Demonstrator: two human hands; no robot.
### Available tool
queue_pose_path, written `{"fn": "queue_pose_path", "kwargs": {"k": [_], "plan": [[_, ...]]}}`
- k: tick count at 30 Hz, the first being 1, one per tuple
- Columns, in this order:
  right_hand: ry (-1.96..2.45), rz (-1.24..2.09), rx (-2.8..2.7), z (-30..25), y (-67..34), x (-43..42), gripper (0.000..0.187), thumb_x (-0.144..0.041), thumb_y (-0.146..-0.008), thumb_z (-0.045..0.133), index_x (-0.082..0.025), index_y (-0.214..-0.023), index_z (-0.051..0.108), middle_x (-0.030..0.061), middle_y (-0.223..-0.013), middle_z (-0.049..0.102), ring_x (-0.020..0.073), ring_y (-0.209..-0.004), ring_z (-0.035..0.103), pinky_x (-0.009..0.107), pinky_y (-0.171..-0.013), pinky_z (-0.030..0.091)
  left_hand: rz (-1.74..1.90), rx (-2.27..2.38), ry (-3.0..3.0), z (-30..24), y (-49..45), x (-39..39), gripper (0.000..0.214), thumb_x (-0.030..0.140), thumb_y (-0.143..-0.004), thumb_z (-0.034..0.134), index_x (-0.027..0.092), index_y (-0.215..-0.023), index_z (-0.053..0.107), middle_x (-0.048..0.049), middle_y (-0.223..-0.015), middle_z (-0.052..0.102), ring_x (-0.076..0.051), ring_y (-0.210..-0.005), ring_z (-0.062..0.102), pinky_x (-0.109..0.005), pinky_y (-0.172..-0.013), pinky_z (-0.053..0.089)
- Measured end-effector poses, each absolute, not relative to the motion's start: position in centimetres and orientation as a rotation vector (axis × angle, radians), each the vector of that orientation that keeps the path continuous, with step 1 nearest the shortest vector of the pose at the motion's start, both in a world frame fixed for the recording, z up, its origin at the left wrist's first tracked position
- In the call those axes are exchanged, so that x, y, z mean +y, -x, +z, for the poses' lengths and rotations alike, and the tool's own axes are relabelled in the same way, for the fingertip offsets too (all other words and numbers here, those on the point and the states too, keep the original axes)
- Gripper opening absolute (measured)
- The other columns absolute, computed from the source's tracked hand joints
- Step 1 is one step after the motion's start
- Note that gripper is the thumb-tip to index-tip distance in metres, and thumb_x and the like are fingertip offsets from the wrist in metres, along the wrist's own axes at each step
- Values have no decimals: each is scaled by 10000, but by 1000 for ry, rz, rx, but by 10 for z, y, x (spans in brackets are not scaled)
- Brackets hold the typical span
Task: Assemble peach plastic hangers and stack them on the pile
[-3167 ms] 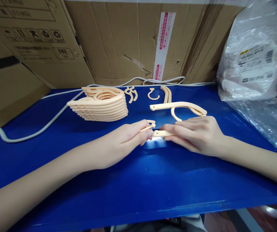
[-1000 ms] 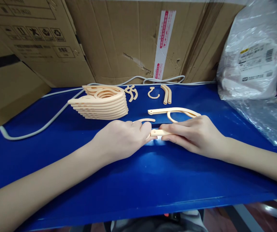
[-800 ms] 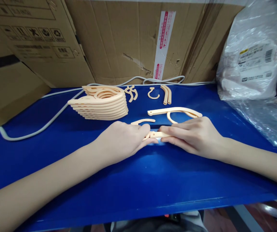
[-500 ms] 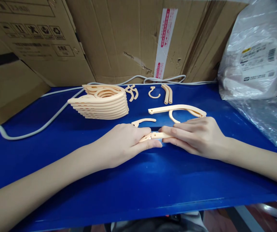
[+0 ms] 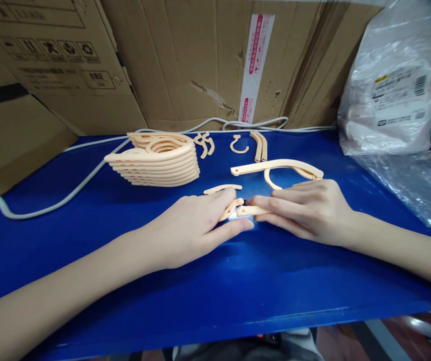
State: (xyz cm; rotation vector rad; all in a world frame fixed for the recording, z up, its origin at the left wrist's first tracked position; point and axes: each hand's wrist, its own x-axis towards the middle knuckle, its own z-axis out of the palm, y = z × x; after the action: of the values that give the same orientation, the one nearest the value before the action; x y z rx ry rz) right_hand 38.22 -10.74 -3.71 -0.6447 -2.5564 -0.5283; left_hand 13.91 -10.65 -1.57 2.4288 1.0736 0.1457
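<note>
My left hand (image 5: 200,225) is closed round a small cream plastic hanger piece (image 5: 232,208), whose curved end shows between thumb and index finger. Opposite it, my right hand (image 5: 305,210) grips a cream plastic hanger arm (image 5: 248,211) low over the blue table; the holed end pokes out past the fingertips. The two pieces lie close together, and I cannot tell whether they touch. Just behind my left fingers is another curved cream part (image 5: 223,189). Beyond my right hand lies a partly covered hanger assembly (image 5: 275,166) with a hook below it.
A stack of cream folding hangers (image 5: 155,163) stands at the back left. Small curved pieces (image 5: 204,144), a loose hook (image 5: 238,145) and several arms (image 5: 259,146) lie behind. A white cable (image 5: 68,200) runs along cardboard boxes (image 5: 200,60). Plastic-wrapped goods (image 5: 392,110) sit at right.
My left index finger has lifted and drawn back, showing more of the small piece, which now tilts upward. My right hand keeps its hold with barely any movement.
</note>
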Motion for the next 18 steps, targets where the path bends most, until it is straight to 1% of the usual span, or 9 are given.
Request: {"fn": "queue_pose_path", "kwargs": {"k": [5, 11, 15, 18], "plan": [[637, -529, -2563, -37, -382, -107, 241, -319, -992, 483, -181, -1125, 630, -33, -672, 679, 84, -508, 575, 229, -522, 379, 150, 1054, -2409, -14, -140, -108, 323, 489, -1011, 280, 223, -869, 396, 27, -762, 549, -172, -665, 540, -264, -577, 306], [620, -630, -2529, -38, -379, -108, 214, -318, -980, 509, -179, -1095, 624, -58, -599, 613, 87, -471, 524, 241, -484, 343, 117, 981, -2455, -16, -137, -103, 328, 471, -1023, 271, 223, -856, 408, 31, -746, 545, -162, -645, 541, -251, -576, 316], [621, -631, -2527, -37, -379, -109, 208, -305, -980, 511, -178, -1108, 616, -55, -622, 630, 78, -480, 527, 238, -487, 339, 135, 992, -2523, -20, -136, -102, 354, 524, -1006, 297, 224, -854, 405, 34, -712, 550, -160, -598, 545, -243, -534, 314], [625, -652, -2531, -36, -379, -110, 226, -322, -982, 508, -185, -1114, 630, -56, -614, 625, 74, -475, 518, 238, -493, 340, 94, 1034, -2662, -23, -139, -102, 345, 491, -1016, 291, 218, -858, 432, 25, -684, 565, -172, -577, 571, -249, -509, 309]]}}
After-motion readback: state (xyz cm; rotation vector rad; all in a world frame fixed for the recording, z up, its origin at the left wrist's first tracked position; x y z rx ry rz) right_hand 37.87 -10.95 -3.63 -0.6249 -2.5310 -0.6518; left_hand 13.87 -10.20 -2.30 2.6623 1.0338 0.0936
